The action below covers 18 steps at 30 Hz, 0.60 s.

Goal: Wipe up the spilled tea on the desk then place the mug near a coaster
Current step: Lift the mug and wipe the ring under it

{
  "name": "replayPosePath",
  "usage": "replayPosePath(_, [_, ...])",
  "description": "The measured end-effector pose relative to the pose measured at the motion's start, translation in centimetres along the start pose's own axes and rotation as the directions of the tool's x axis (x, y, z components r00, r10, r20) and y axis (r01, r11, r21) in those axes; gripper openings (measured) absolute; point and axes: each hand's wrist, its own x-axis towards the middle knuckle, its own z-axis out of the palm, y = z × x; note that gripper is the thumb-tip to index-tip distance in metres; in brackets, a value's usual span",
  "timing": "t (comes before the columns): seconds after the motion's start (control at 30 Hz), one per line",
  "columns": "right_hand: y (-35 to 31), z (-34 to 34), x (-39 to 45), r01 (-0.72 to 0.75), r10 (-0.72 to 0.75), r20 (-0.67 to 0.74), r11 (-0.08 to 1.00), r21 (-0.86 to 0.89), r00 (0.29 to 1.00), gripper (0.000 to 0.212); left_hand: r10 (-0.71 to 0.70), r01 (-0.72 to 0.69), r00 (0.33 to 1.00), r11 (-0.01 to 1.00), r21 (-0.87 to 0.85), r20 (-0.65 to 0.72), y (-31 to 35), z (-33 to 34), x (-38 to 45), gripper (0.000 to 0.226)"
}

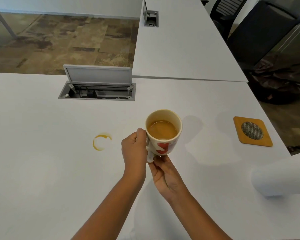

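Note:
A white mug (163,135) with red hearts, holding brown tea, is lifted above the white desk (42,170). My left hand (134,149) grips its handle. My right hand (164,175) presses a small white tissue (150,157) against the mug's underside. A ring-shaped tea stain (101,142) lies on the desk to the left of the mug. A wooden coaster (252,131) with a round mesh centre sits far right, near the desk edge.
An open cable box (97,91) with a raised lid is set in the desk behind the mug. A white paper roll (280,179) lies at the right edge. A second desk (180,49) and a dark chair (258,28) stand behind.

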Motion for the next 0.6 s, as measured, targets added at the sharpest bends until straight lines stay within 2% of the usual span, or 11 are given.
replayPosePath(0.1, [-0.5, 0.3, 1.0, -0.061, 0.061, 0.034, 0.998, 0.008, 0.998, 0.038, 0.018, -0.018, 1.000, 0.999, 0.031, 0.012, 0.1, -0.2, 0.0, 0.052])
replayPosePath(0.27, [-1.4, 0.1, 2.2, -0.114, 0.117, -0.036, 0.991, 0.066, 0.992, 0.038, -0.001, 0.001, 1.000, 0.999, 0.046, -0.004, 0.2, -0.7, 0.2, 0.050])
replayPosePath(0.37, [-1.7, 0.2, 2.9, -0.127, 0.135, -0.080, 0.988, 0.092, 0.988, 0.027, -0.016, 0.016, 1.000, 0.999, 0.044, -0.009, 0.4, -1.0, 0.3, 0.042])
replayPosePath(0.47, [-2.3, 0.3, 3.6, -0.106, 0.108, -0.106, 0.994, 0.026, 0.988, 0.018, -0.019, 0.019, 1.000, 1.000, 0.025, 0.002, 0.5, -1.4, 0.4, 0.037])
replayPosePath(0.6, [-4.0, 0.8, 3.8, -0.041, 0.038, -0.031, 0.995, -0.096, 0.999, 0.022, -0.006, 0.006, 1.000, 1.000, 0.021, 0.001, 0.3, -1.8, 0.5, 0.042])
